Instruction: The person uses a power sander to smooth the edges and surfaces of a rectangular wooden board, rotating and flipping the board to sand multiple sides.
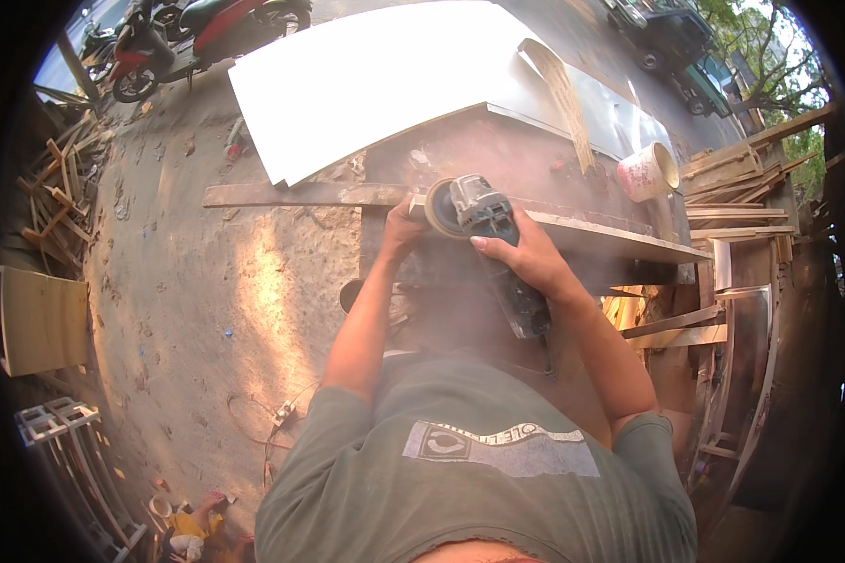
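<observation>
My right hand (540, 255) is wrapped round the body of a grey and black angle grinder (514, 291), its thumb lying across the tool near the head. A round, brownish sanding disc (440, 208) sits on the grinder's head. My left hand (403, 230) is closed on a small pale piece of wood (417, 207), right against the disc's left edge; fingers and disc hide most of that piece. Both hands are over the near edge of a dusty workbench (460, 150). Pale dust hangs around the grinder and below it.
A long board (300, 194) juts left from the bench. Large white sheets (376, 80) lie beyond, with a curved wood strip (563, 98) on them. A spattered bucket (650, 173) stands at right. Wood piles (737, 211) flank me. A cable with a socket (284, 411) lies on the ground.
</observation>
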Demonstrator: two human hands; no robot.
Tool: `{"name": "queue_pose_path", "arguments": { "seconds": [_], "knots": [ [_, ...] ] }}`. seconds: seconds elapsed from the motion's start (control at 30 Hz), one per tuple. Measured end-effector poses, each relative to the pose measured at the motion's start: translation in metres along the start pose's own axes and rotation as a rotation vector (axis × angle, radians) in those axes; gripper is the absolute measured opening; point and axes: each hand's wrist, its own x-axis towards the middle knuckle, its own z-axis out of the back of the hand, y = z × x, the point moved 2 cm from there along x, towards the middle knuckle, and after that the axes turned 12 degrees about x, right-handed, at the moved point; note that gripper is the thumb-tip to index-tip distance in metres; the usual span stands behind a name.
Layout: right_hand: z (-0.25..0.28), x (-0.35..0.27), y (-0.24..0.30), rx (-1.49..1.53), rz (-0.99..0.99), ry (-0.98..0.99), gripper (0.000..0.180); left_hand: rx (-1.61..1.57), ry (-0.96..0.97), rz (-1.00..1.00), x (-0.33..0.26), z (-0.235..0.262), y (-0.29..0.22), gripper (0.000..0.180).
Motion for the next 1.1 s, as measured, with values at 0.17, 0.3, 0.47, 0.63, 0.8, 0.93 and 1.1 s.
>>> {"name": "queue_pose_path", "arguments": {
  "seconds": [0.17,0.3,0.47,0.63,0.8,0.93,1.1],
  "knots": [
    [-0.033,0.018,0.009,-0.058,-0.007,0.086,0.081,-0.263,-0.014,-0.165,-0.008,-0.007,-0.029,0.048],
    [-0.013,0.005,0.003,-0.062,-0.026,0.030,0.084,-0.149,0.018,-0.049,-0.004,-0.006,-0.018,0.044],
    [0.041,-0.023,-0.023,-0.011,-0.059,-0.074,0.081,0.017,0.013,0.027,0.004,-0.002,0.002,0.028],
    [0.098,-0.051,-0.048,0.036,-0.144,-0.178,0.077,0.022,0.032,0.025,0.001,-0.003,-0.006,0.027],
    [0.140,-0.072,-0.070,0.007,-0.158,-0.281,0.074,0.036,0.042,0.004,0.001,-0.004,-0.009,0.026],
    [0.165,-0.086,-0.076,0.034,-0.148,-0.350,0.069,0.025,0.039,-0.003,0.002,-0.001,-0.006,0.029],
    [0.193,-0.098,-0.103,0.156,-0.112,-0.452,0.061,0.168,-0.162,-0.008,-0.005,-0.003,-0.017,0.042]
  ]
}}
